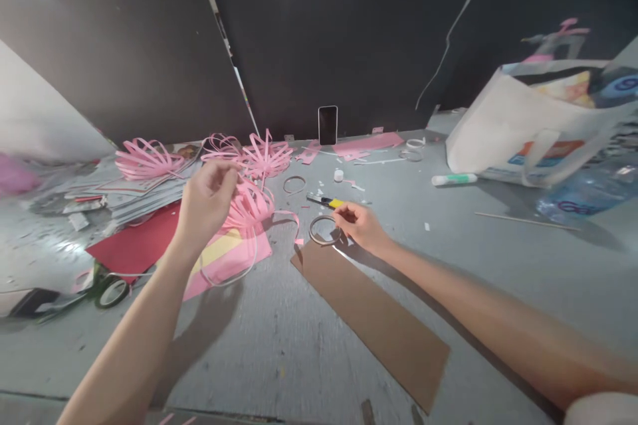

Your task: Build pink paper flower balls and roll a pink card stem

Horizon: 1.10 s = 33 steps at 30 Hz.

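My left hand (pixel 209 196) is raised with its fingers closed in a pinch, beside a pink paper-strip flower (pixel 249 206). What it pinches, if anything, I cannot make out. My right hand (pixel 359 224) grips the edge of a thin tape roll (pixel 312 232), a narrow ring tilted over the far end of a brown cardboard strip (pixel 376 319). Just beyond those fingers lies a yellow and black utility knife (pixel 323 200). Under the left hand's flower are pink and yellow paper sheets (pixel 226 262), with a curved white cord (pixel 255 252) across them.
More pink strip flowers (pixel 149 159) sit at the back left near a red sheet (pixel 134 239) and a green tape roll (pixel 112 292). A phone (pixel 327 126) leans on the dark wall. At right stand a white bag (pixel 483 126), glue stick (pixel 454 179) and plastic bottle (pixel 588 192).
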Tool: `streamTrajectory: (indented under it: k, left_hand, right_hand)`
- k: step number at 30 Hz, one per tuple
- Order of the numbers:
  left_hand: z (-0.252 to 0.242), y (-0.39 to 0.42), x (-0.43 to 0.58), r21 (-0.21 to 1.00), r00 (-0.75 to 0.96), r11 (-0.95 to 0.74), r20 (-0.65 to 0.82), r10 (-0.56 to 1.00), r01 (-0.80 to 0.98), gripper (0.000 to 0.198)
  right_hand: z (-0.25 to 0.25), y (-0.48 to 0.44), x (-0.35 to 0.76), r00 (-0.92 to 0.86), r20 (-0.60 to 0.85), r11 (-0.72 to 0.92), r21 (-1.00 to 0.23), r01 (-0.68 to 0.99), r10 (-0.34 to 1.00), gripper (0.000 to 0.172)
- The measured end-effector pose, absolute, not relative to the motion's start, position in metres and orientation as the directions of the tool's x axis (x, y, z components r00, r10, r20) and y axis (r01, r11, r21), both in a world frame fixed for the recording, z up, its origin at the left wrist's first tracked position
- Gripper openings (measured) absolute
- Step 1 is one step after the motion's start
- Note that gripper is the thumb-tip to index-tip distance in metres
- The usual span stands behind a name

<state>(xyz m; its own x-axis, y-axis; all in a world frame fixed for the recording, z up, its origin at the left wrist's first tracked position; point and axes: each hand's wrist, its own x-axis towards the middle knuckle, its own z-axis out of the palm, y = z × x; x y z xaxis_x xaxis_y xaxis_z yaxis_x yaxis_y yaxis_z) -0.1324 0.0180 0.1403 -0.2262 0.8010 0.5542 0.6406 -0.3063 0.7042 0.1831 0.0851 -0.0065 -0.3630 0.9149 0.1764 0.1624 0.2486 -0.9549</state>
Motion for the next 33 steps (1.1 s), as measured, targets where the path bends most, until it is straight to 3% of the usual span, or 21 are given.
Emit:
streamTrajectory:
  k: [4,8,12,15,19,22,26,33]
  left_hand:
    - [0.116,-0.003,-0.160,0.672,-0.241,-0.080,0.371,0.897,0.736,0.019]
    - [0.093,-0.010,-0.163,0.619,-0.198,-0.039,0.309,0.930,0.784,0.024]
    - [0.065,-0.012,-0.127,0.572,0.094,-0.215,0.232,0.968,0.792,0.028]
    - [0.042,-0.010,-0.091,0.511,0.353,-0.436,0.255,0.900,0.741,0.032]
    - [0.016,0.000,-0.056,0.426,0.548,-0.592,0.235,0.803,0.685,0.030]
    - [0.003,0.010,-0.041,0.351,0.610,-0.667,0.273,0.744,0.657,0.014]
    - [-0.007,0.020,-0.027,0.212,0.629,-0.696,0.308,0.714,0.687,0.018]
    - [-0.019,0.017,-0.023,0.323,0.542,-0.713,0.479,0.691,0.623,0.017]
  right_hand:
    - [-0.009,0.087,0.182,-0.367,0.193,0.266,-0.951,0.158,0.910,0.025]
    - [-0.010,0.087,0.181,-0.358,0.190,0.257,-0.954,0.151,0.914,0.025]
    - [-0.007,0.085,0.180,-0.355,0.176,0.241,-0.960,0.146,0.918,0.027]
    - [-0.006,0.085,0.181,-0.360,0.181,0.250,-0.956,0.153,0.915,0.030]
    - [-0.006,0.087,0.182,-0.368,0.214,0.291,-0.942,0.168,0.905,0.029]
    - [-0.007,0.088,0.182,-0.366,0.233,0.312,-0.934,0.173,0.901,0.026]
    - [-0.006,0.088,0.182,-0.367,0.228,0.308,-0.935,0.174,0.902,0.023]
    - [-0.006,0.087,0.183,-0.361,0.206,0.282,-0.944,0.172,0.910,0.026]
